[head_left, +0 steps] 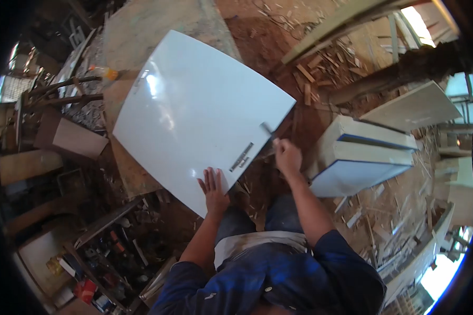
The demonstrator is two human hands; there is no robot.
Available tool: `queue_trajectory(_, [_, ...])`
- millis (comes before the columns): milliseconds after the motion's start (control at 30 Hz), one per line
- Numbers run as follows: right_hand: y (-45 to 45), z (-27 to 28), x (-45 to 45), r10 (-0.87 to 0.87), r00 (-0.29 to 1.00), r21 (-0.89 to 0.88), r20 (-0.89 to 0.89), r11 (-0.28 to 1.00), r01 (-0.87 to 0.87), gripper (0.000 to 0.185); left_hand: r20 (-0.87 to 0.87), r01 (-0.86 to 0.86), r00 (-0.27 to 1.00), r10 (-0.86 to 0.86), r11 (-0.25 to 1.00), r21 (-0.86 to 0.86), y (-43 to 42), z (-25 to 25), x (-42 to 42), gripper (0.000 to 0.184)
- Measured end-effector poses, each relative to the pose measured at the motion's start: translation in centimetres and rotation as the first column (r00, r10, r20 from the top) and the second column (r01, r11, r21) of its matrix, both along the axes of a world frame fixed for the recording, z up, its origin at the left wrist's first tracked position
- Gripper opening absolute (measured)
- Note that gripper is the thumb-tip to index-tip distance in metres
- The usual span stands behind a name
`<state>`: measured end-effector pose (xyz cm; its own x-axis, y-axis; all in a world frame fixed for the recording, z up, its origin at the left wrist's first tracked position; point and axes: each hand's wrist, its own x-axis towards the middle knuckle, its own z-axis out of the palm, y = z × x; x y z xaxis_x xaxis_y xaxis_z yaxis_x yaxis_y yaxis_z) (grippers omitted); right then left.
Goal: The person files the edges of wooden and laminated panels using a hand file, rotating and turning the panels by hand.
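A large glossy white panel (194, 105) lies tilted in front of me on a worn wooden board (136, 26). My left hand (214, 191) rests flat on its near edge, fingers spread, gripping nothing. Beside that hand a dark printed label (242, 156) shows on the white surface. My right hand (288, 157) is closed around the handle of a tool that looks like a hammer (267, 129). Its dark, slightly blurred head is over the panel's right edge; whether it touches the surface I cannot tell.
White box-like panels with blue edges (360, 168) stand to my right, beside a leaning board (415, 107). Wood scraps (307, 79) litter the floor. An orange-capped bottle (109, 73) is at the far left. Assorted tools (118, 241) fill a tray at lower left.
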<state>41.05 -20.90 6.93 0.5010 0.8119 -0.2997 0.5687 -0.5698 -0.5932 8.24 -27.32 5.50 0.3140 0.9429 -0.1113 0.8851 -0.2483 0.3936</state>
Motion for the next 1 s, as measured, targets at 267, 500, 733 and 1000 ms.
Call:
queue_trajectory(267, [12.3, -2.2, 9.6, -0.329, 0.922, 0.116, -0.205, 0.927, 0.356, 0.067, 0.117, 0.008, 0.993, -0.002, 0.999, -0.049, -3.2, 1.7, -5.3, 0.095])
queue_trajectory(500, [10.9, -4.5, 6.2, -0.374, 0.575, -0.133, -0.727, 0.899, 0.417, 0.045, 0.193, -0.827, 0.543, 0.817, 0.560, -0.045, -9.0, 2.4, -8.2, 0.070])
queue_trajectory(733, [10.2, -0.4, 3.7, -0.216, 0.524, 0.099, -0.824, 0.855, 0.508, 0.026, 0.223, -0.757, 0.473, 0.852, 0.523, -0.392, -9.7, -0.5, -10.7, 0.058])
queue_trajectory(1000, [6.2, 22.7, -3.1, 0.091, 0.441, 0.328, -0.893, 0.802, 0.500, 0.029, 0.234, -0.508, 0.604, 0.762, 0.594, -0.623, -9.2, 1.1, -13.5, 0.058])
